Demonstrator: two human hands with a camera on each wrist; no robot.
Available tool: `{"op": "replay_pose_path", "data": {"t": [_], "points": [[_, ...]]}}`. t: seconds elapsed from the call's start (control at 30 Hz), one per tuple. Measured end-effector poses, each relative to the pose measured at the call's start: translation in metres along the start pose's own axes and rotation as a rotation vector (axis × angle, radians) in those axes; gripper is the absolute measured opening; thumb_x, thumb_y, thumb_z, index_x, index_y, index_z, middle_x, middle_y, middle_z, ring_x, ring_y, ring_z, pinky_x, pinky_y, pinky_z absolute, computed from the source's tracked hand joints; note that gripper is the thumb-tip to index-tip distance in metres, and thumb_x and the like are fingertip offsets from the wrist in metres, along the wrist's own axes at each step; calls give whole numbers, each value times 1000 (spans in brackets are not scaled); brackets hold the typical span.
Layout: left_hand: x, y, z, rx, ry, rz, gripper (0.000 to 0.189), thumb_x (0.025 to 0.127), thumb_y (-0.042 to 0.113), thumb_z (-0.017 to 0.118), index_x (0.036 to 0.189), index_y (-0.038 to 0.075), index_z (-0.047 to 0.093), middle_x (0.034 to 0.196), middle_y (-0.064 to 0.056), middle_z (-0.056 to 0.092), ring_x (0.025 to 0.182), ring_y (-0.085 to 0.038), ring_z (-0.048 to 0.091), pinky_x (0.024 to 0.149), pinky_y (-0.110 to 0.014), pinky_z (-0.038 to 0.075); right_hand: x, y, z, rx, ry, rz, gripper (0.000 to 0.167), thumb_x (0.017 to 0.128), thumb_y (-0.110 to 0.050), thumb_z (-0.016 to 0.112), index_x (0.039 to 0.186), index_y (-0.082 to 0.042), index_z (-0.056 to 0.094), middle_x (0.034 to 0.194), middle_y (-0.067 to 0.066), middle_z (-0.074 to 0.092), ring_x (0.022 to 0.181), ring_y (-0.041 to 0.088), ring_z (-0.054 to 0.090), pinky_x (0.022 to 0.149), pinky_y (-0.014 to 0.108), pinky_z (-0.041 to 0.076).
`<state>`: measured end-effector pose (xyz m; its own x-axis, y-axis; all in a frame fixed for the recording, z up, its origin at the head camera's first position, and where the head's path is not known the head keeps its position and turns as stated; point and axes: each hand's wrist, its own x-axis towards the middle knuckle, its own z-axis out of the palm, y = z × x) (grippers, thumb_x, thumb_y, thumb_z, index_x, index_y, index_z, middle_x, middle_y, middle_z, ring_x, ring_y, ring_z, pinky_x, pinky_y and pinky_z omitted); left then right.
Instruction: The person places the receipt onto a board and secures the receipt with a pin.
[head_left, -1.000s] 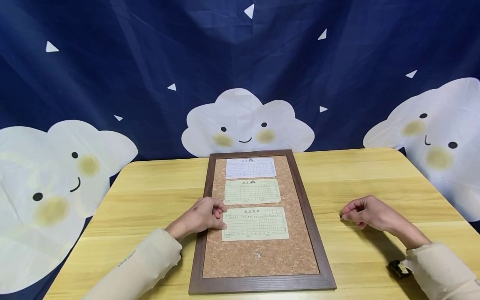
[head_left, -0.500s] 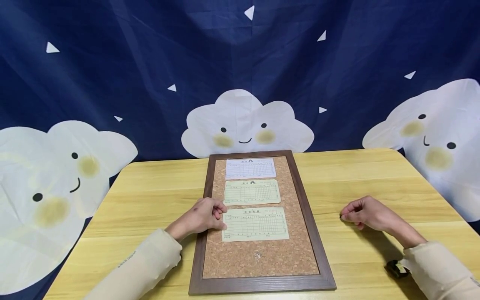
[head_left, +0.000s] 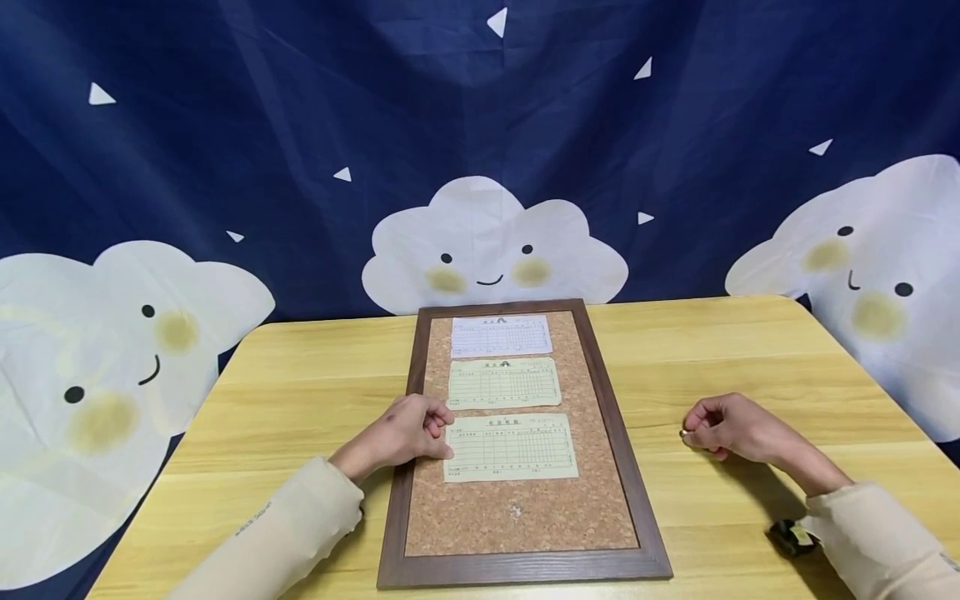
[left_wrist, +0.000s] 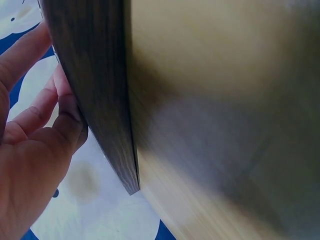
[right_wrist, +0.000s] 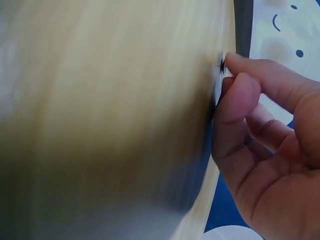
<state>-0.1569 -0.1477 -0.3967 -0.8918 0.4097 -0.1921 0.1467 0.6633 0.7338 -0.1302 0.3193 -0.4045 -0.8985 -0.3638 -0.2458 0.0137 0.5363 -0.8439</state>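
Observation:
A cork board (head_left: 525, 521) in a dark wooden frame lies on the table and bears three printed paper slips. My left hand (head_left: 405, 429) lies over the frame's left side (left_wrist: 95, 90). Its thumb and index fingertips press the left edge of the lowest pale green slip (head_left: 510, 450). A small shiny thumbtack sits at the top of both the middle slip (head_left: 506, 392) and the far bluish-white slip (head_left: 498, 340). Right of the board, my right hand (head_left: 738, 429) pinches a small shiny thumbtack (head_left: 683, 434) at the tabletop; the right wrist view shows it only as a dark speck (right_wrist: 222, 65).
The wooden table (head_left: 750, 358) extends on both sides of the board. A blue curtain with printed clouds (head_left: 495, 242) hangs behind its far edge. Near my right sleeve shows a black object (head_left: 795, 537) with a yellowish patch. A pale scuff (head_left: 515, 510) marks the lower cork.
The thumbtack at my right fingertips looks slightly tilted and shows more shine than before. My right hand has shifted very little; the left hand and the slips stay in place.

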Motion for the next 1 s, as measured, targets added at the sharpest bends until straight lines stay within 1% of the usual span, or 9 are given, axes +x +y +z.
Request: {"op": "replay_pose_path", "data": {"t": [0.23, 0.4, 0.6, 0.87, 1.0], "points": [[-1, 0, 0, 4, 5, 9, 34, 70, -1, 88, 97, 0, 68, 79, -2, 57, 76, -13, 52, 70, -25, 46, 0, 0, 0, 18, -21, -24, 13, 88, 10, 58, 98, 17, 62, 75, 9, 59, 59, 11, 52, 52, 26, 48], [-1, 1, 0, 4, 8, 7, 34, 69, -1, 88, 96, 1, 68, 78, -2, 57, 76, -13, 52, 70, -25, 46, 1, -2, 0, -16, -1, 3, 10, 90, 5, 64, 95, 13, 67, 70, 7, 57, 57, 11, 52, 52, 26, 48], [-1, 0, 0, 0, 5, 7, 34, 70, -1, 88, 97, 1, 68, 80, -1, 58, 77, -13, 52, 71, -25, 46, 1, -4, 2, -7, -6, 2, 9, 91, 4, 65, 93, 12, 68, 68, 6, 56, 57, 10, 52, 52, 26, 48], [-1, -1, 1, 12, 12, 2, 35, 69, -1, 89, 97, 1, 68, 80, -2, 58, 76, -13, 53, 71, -26, 47, 0, -6, 2, -21, 0, -25, 9, 92, 3, 64, 93, 11, 69, 71, 6, 58, 58, 9, 52, 53, 25, 49], [0, 0, 1, 11, 5, -4, 34, 69, -1, 88, 97, 1, 68, 79, -2, 58, 76, -13, 52, 70, -26, 47, 0, -6, 3, -70, 19, -72, 6, 90, 5, 64, 89, 7, 69, 77, 7, 62, 61, 7, 53, 53, 24, 48]]}}
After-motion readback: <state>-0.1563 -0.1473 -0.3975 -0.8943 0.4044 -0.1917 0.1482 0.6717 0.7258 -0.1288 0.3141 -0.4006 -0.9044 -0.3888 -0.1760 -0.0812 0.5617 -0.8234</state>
